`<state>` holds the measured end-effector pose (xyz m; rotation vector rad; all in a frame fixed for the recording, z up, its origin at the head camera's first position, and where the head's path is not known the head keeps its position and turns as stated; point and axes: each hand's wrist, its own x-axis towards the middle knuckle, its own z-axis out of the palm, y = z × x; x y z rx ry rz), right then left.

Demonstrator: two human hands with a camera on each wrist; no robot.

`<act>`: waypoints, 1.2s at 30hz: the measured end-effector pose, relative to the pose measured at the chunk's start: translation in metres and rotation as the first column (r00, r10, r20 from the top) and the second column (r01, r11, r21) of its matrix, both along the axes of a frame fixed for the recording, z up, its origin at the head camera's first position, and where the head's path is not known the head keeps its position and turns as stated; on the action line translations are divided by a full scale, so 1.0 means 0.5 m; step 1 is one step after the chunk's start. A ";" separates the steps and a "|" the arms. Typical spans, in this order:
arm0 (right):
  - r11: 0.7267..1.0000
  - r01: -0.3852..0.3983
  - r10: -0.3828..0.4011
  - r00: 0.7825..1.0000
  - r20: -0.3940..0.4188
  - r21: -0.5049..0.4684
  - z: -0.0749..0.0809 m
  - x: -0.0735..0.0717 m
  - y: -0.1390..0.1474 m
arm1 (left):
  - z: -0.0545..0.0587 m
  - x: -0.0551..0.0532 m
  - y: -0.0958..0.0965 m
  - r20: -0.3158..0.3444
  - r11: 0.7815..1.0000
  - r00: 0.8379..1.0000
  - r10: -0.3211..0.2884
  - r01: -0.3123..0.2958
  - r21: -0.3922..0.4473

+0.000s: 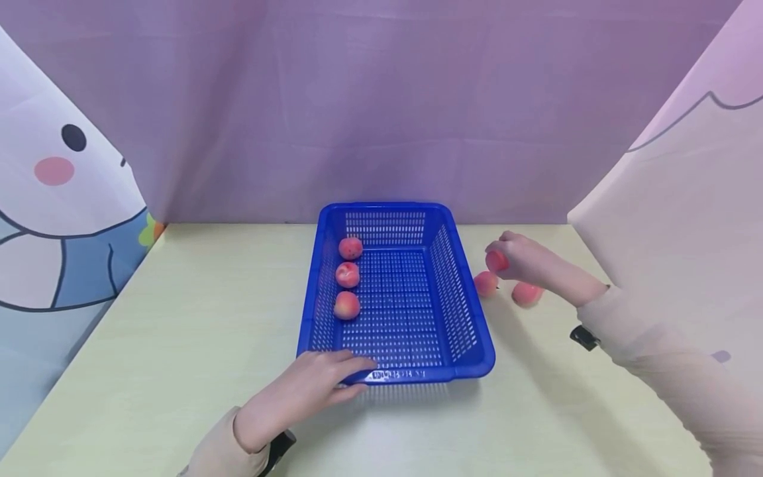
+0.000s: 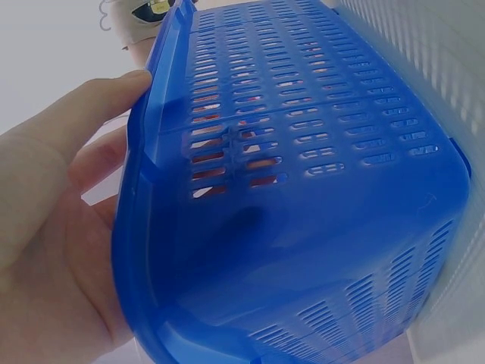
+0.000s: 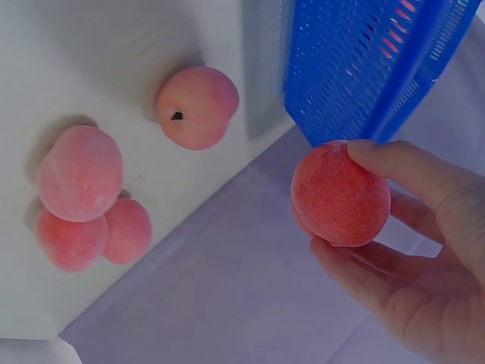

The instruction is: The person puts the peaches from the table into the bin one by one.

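Observation:
A blue plastic basket stands on the table, with three peaches in a column along its left side: a far peach, a middle peach and a near peach. My left hand grips the basket's near rim, fingers on one side and thumb on the other. To the right of the basket, my right hand holds another peach between thumb and fingers, above the table. Below that hand, a loose peach lies close to the basket's right wall.
Farther right on the table is a cluster of peaches, partly hidden by the right hand in the head view. A purple cloth hangs behind the table. Printed cloths flank it on the left and right.

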<state>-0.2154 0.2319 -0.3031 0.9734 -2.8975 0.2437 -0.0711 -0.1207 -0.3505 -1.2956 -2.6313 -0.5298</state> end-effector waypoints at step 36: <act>0.995 -0.075 0.074 0.997 0.010 0.070 0.069 -0.029 -0.135 | 0.002 0.000 0.000 0.021 1.000 1.000 0.002 -0.002 0.003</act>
